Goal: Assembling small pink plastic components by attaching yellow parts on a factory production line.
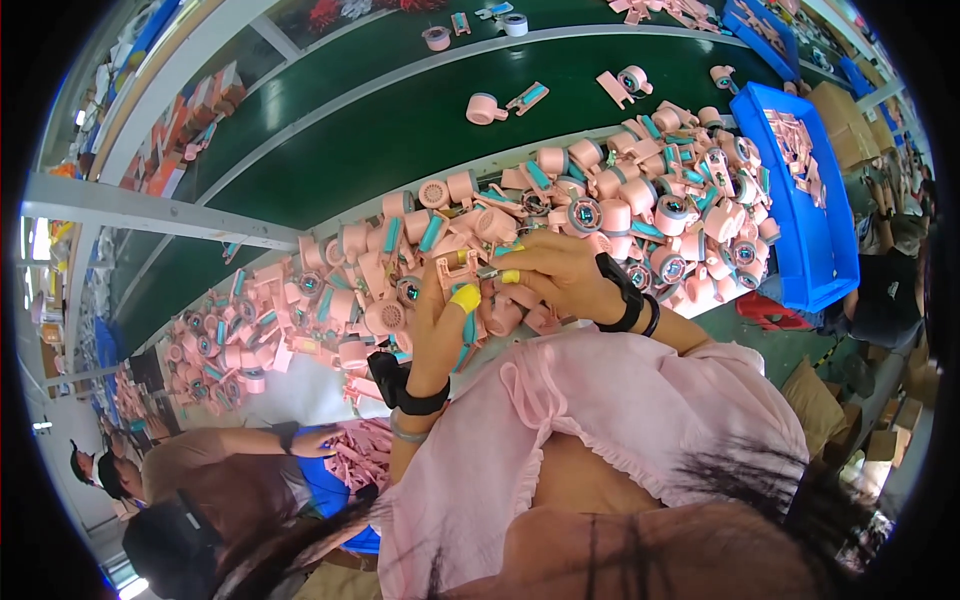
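Both my hands meet over a pile of pink fan parts. My left hand [432, 328] is closed around a pink plastic fan handle housing [459, 268], whose hollow side faces up. At the right edge of that housing, the fingers of my right hand [570, 280] are pinched together. A small silvery bit shows at their tips, too small to name. Yellow tape wraps fingers on both hands. Pink fan heads [493, 224] and handles with teal cylinders [432, 233] lie around and beneath the hands.
Beyond the heap runs a green conveyor belt [380, 130] with scattered fan assemblies [484, 109]. A blue bin [812, 250] of pink parts stands at right. At lower left, another person's hand [318, 440] reaches to a blue bin of pink pieces [362, 455]. A white metal post [160, 210] crosses the left.
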